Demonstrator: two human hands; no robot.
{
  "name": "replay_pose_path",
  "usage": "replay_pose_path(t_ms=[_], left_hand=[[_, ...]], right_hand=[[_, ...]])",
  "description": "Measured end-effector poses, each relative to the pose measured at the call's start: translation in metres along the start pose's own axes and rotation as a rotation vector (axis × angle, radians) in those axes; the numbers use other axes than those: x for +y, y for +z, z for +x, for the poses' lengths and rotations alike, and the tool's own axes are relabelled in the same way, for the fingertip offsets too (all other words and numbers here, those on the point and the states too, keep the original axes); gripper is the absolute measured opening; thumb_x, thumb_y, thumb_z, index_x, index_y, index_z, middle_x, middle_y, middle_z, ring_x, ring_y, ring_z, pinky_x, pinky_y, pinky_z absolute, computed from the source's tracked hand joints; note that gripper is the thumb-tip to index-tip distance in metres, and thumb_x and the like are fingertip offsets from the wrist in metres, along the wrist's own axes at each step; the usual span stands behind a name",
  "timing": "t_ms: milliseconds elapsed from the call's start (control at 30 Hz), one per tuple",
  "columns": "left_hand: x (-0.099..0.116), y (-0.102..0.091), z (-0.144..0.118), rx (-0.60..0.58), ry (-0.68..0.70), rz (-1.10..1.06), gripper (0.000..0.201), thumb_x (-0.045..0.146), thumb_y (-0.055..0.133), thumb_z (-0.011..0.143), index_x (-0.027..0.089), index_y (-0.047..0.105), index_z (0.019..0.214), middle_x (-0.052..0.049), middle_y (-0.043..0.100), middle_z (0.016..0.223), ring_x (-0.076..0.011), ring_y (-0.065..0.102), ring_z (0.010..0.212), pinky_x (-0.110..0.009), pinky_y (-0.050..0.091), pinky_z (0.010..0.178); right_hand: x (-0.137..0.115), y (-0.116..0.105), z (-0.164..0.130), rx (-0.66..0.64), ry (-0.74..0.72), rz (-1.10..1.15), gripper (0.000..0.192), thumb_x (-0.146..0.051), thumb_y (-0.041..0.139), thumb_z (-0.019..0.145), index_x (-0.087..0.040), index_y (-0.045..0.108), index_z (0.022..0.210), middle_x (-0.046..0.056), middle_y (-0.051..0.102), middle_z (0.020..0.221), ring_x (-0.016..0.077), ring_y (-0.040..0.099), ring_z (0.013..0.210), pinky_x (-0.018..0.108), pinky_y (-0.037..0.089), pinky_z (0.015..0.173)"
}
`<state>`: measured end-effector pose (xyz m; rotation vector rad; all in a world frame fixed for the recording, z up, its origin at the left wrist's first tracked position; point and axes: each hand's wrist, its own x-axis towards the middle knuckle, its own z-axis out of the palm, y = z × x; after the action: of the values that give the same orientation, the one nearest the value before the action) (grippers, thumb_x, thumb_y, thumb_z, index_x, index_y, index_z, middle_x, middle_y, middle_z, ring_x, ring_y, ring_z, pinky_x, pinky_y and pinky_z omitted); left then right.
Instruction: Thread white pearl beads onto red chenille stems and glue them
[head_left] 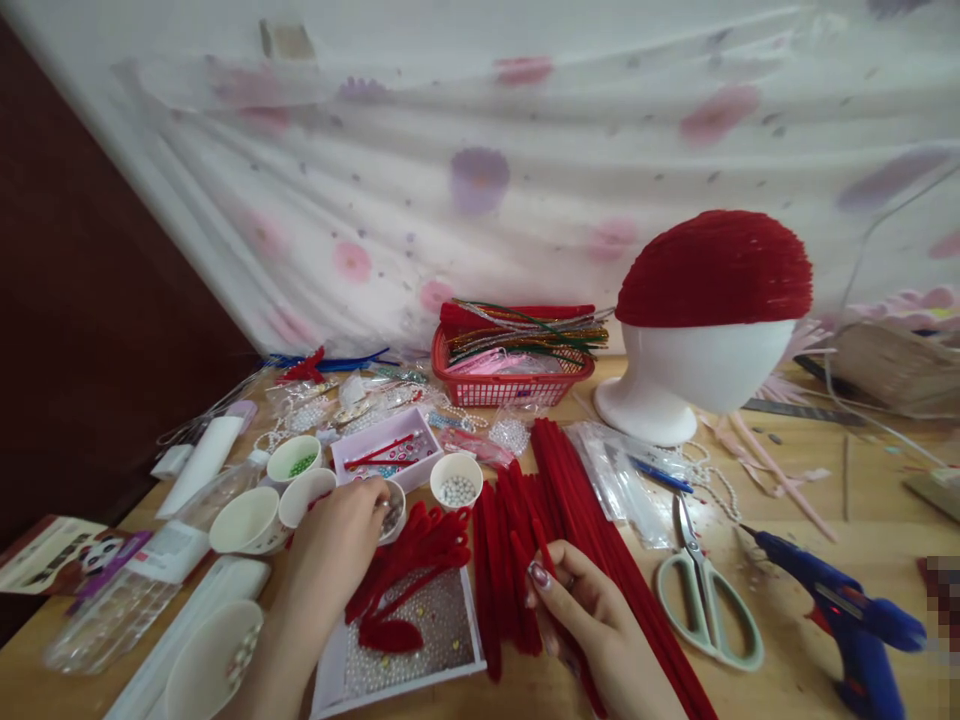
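My left hand (349, 525) reaches over the small cups, its fingers curled down at a cup of beads (394, 512); the fingertips are mostly hidden. Between the thumb and fingers of my right hand (581, 610) is a red pipe cleaner (541, 545), its lower part running down through the hand. Bundled red pipe cleaners (499, 560) lie beside that hand, with longer ones (581, 490) to the right. Looped red pipe cleaner pieces (416, 545) rest on a white box of pearl beads (439, 660), just right of my left wrist.
A white foam head (679, 365) with a red covering (720, 270) stands at the back right. Scissors (705, 590) and a blue glue gun (840, 600) lie on the right. Behind are a red basket (514, 388) and a pink tray (427, 455); paper cups (244, 520) crowd the left.
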<state>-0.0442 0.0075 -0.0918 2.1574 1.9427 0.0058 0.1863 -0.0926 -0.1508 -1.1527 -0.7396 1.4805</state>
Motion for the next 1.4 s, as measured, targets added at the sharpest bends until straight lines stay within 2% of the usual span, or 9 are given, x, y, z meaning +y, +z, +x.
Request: replay_pose_path(t_ms=[100,167,300,400,567,867,1000,1167,1400], left_hand=[[0.004,0.001,-0.02,0.194,-0.061,-0.404,0.021,0.027,0.051,0.088,0.024,0.071,0.097,-0.003,0.075,0.083,-0.0222,0.068,0.076,-0.029,0.045,0.068],[0.014,0.006,-0.035,0.227,-0.097,-0.819,0.026,0.042,0.061,0.084,0.023,0.072,0.099,0.0,0.066,0.061,-0.0178,0.062,0.058,-0.025,0.044,0.056],[0.046,0.018,-0.051,0.014,-0.141,-1.505,0.043,0.052,0.079,0.068,0.018,0.073,0.094,-0.001,0.067,0.067,-0.0068,0.046,0.042,-0.017,0.033,0.039],[0.063,0.023,-0.051,-0.115,-0.165,-1.748,0.049,0.052,0.086,0.06,0.016,0.073,0.091,-0.003,0.069,0.075,-0.0036,0.045,0.042,-0.015,0.032,0.037],[0.065,0.027,-0.049,-0.23,-0.159,-1.851,0.046,0.051,0.087,0.06,0.015,0.074,0.085,0.003,0.058,0.054,-0.004,0.044,0.041,-0.014,0.035,0.039],[0.064,0.033,-0.048,-0.262,-0.233,-2.06,0.036,0.034,0.094,0.055,0.017,0.076,0.082,-0.002,0.072,0.074,-0.0019,0.052,0.045,-0.011,0.041,0.043],[0.061,0.032,-0.047,-0.308,-0.281,-2.089,0.044,0.029,0.097,0.047,0.017,0.076,0.083,0.001,0.068,0.065,-0.0009,0.048,0.043,-0.01,0.038,0.041],[0.06,0.03,-0.046,-0.342,-0.285,-2.094,0.039,0.03,0.098,0.044,0.015,0.074,0.071,0.005,0.057,0.05,-0.0015,0.047,0.041,-0.01,0.039,0.041],[0.059,0.033,-0.047,-0.345,-0.272,-2.136,0.032,0.025,0.097,0.045,0.018,0.077,0.07,0.005,0.059,0.051,-0.0011,0.05,0.041,-0.009,0.041,0.041]], right_hand=[[0.001,0.003,-0.001,0.063,0.001,0.018,0.047,-0.058,0.081,0.071,-0.017,0.066,0.089,0.001,0.064,0.067,0.0057,0.046,0.039,0.016,0.026,0.036],[-0.001,0.01,-0.004,0.135,-0.023,0.019,0.049,-0.06,0.082,0.068,-0.016,0.069,0.086,0.0,0.061,0.062,0.0049,0.042,0.037,0.017,0.026,0.035],[-0.012,0.027,-0.011,0.217,-0.063,-0.011,0.049,-0.063,0.082,0.065,-0.017,0.069,0.074,-0.003,0.053,0.051,0.0037,0.034,0.036,0.016,0.023,0.035],[-0.016,0.036,-0.013,0.103,-0.052,-0.049,0.048,-0.064,0.08,0.067,-0.018,0.066,0.071,-0.004,0.049,0.048,0.0037,0.031,0.035,0.016,0.023,0.033],[-0.016,0.043,-0.012,-0.005,-0.025,-0.04,0.048,-0.065,0.077,0.07,-0.02,0.061,0.069,-0.005,0.05,0.048,0.0051,0.033,0.033,0.018,0.031,0.032],[-0.023,0.05,-0.017,0.082,-0.018,-0.011,0.048,-0.063,0.078,0.071,-0.019,0.058,0.07,-0.004,0.053,0.052,0.0042,0.035,0.034,0.017,0.031,0.033],[-0.022,0.048,-0.015,0.017,0.008,-0.015,0.048,-0.064,0.077,0.07,-0.02,0.057,0.067,-0.005,0.049,0.048,0.0042,0.032,0.032,0.017,0.029,0.031],[-0.026,0.054,-0.018,0.071,0.012,-0.009,0.049,-0.064,0.078,0.069,-0.02,0.056,0.067,-0.006,0.046,0.047,0.0035,0.03,0.034,0.016,0.029,0.033],[-0.033,0.06,-0.02,0.081,0.03,-0.023,0.055,-0.066,0.08,0.065,-0.018,0.054,0.065,-0.006,0.049,0.047,0.0014,0.031,0.036,0.013,0.027,0.034]])
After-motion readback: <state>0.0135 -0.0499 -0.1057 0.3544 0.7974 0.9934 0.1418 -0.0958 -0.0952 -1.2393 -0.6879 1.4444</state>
